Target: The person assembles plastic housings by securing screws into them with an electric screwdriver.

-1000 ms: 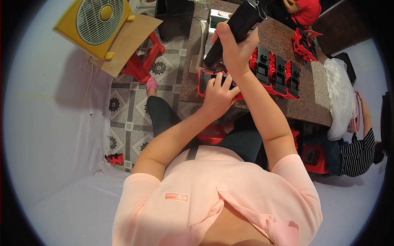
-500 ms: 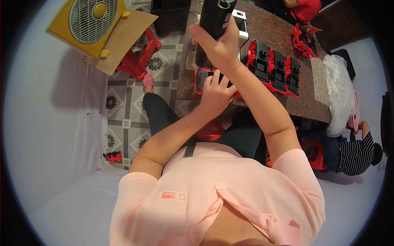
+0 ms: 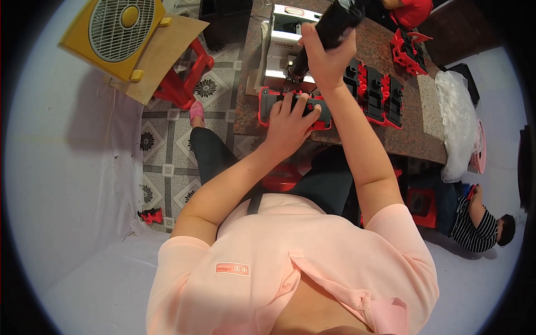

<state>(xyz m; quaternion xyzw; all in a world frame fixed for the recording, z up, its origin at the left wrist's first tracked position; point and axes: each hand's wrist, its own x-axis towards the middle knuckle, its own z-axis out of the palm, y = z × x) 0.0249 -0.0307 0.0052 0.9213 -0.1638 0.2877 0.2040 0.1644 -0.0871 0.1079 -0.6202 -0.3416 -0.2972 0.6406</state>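
My right hand [image 3: 333,62] is wrapped round a black cylindrical electric screwdriver [image 3: 335,28]. The tool is tilted, its lower end by the front of a white box-shaped device [image 3: 286,46]; what the tip touches is too small to tell. Below it, at the table's near edge, lies a black-and-red plastic part [image 3: 268,106]. My left hand [image 3: 293,120] grips this part from above, fingers spread across it and thumb towards its right side. The hand hides much of the part's middle.
Several similar black-and-red parts [image 3: 375,92] stand in a row on the speckled table [image 3: 416,137], with another stack [image 3: 409,53] farther back. A clear plastic bag [image 3: 458,123] hangs at the right edge. A yellow fan [image 3: 120,33] stands at left. Two other people sit nearby.
My right hand and the electric screwdriver have swung right and tilted, uncovering the white device. My left hand stays on the plastic part. The striped-shirt person at right has moved an arm.
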